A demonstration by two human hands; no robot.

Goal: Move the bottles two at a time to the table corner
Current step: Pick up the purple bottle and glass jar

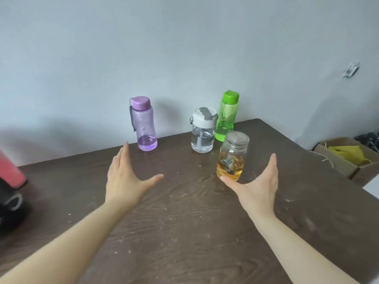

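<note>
Several bottles stand upright on the dark wooden table (184,222). A purple bottle (144,125) is at the back left near the wall. A clear bottle with a white lid (203,131) and a green bottle (227,116) stand close together near the far right corner. A glass bottle with amber liquid and a metal lid (232,156) is in front of them. My left hand (125,177) is open, just below and left of the purple bottle. My right hand (256,185) is open, its thumb tip at the base of the amber bottle.
A red and black object (12,181) sits at the table's left edge, blurred. Off the right side of the table, a cardboard box (346,158) with yellow contents stands on the floor. A grey wall runs behind the table.
</note>
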